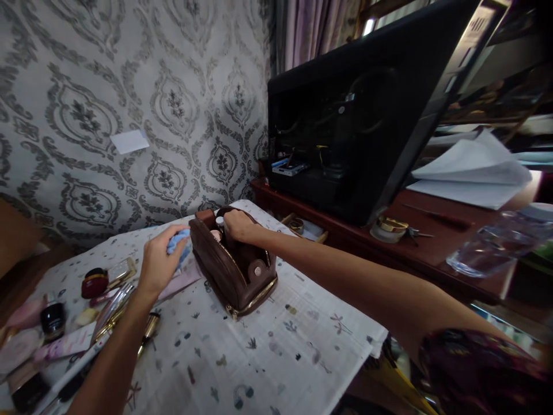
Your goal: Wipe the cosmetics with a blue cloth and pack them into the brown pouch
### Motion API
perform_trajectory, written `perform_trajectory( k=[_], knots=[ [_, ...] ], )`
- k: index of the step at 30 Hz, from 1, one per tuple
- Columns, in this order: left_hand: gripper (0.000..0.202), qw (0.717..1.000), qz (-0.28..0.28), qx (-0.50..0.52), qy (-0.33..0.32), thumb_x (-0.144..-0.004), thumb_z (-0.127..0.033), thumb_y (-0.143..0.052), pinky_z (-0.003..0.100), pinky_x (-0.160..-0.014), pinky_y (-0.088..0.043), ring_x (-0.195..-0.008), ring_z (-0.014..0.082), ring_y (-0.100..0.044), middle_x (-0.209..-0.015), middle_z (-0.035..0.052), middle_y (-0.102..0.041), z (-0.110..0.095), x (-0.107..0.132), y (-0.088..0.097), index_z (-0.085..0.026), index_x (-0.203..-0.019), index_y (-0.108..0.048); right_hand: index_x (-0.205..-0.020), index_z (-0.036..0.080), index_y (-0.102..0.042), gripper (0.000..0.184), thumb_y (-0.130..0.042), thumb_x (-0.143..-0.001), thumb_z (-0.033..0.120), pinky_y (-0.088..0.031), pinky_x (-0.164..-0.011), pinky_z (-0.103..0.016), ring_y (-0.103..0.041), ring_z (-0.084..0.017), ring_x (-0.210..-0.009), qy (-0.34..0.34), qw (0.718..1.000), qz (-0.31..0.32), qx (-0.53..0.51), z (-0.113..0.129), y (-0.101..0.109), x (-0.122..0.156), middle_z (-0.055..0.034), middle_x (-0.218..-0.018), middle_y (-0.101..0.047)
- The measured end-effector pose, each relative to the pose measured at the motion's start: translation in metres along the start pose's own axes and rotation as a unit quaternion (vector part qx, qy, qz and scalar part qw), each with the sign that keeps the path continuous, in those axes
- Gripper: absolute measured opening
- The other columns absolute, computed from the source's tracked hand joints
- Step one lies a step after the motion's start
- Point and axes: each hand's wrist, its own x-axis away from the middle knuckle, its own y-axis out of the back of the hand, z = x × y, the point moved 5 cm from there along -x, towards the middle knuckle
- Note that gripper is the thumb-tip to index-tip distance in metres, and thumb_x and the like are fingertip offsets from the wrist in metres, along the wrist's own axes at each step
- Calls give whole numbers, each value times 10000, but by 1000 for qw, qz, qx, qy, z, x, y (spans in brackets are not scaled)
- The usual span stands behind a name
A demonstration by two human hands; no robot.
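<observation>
A brown leather pouch (242, 271) stands unzipped on a table covered with a printed white cloth (276, 346). My right hand (237, 225) reaches into the pouch's far end, fingers closed on a small pale item I cannot make out. My left hand (159, 264) is closed round a crumpled blue cloth (179, 243), pressed against the pouch's left side.
Cosmetics lie scattered at the left: a black jar (52, 320), a red compact (94, 282), gold tubes (113, 314). A dark wooden desk (389, 253) at the right carries a large black screen (363, 115), papers (470, 170), a gold-lidded jar (386, 229) and a clear glass dish (492, 245).
</observation>
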Motion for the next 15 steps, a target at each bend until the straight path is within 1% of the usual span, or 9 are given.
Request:
perform_trajectory(
  k=[5,8,12,15],
  knots=[
    [339,997,59,22,47,-887,-446,-506,340,-834,-522,-934,251,-702,-1019,49,-768,27,47,-6,-217,-1050,-695,-1145,89,-710,537,-861,-632,132,-544,-911,-282,-705,-295,-1076,-3,1000,-4,10,-1,3,-1,-166,-1153,-734],
    [312,995,86,20,56,-903,-420,-496,361,-819,-540,-922,251,-712,-1021,50,-771,38,79,-12,-229,-1059,-687,-1132,72,-715,564,-884,-596,127,-539,-917,-276,-703,-298,-1070,-6,1000,1,23,-3,1,-5,-176,-1161,-729],
    [280,993,107,-21,44,-909,-286,-472,395,-867,-554,-973,247,-708,-1093,56,-759,46,129,-21,-238,-1090,-679,-1132,66,-716,486,-843,-667,126,-534,-909,-273,-701,-295,-1070,-2,999,6,49,-1,-6,-6,-195,-1141,-730],
    [296,987,150,-54,22,-901,-180,-463,391,-887,-556,-993,234,-689,-1078,54,-747,40,163,-27,-236,-1103,-672,-1120,58,-719,348,-756,-786,149,-528,-898,-286,-694,-305,-1081,1,997,2,71,3,-8,-3,-231,-1173,-707]
  ],
)
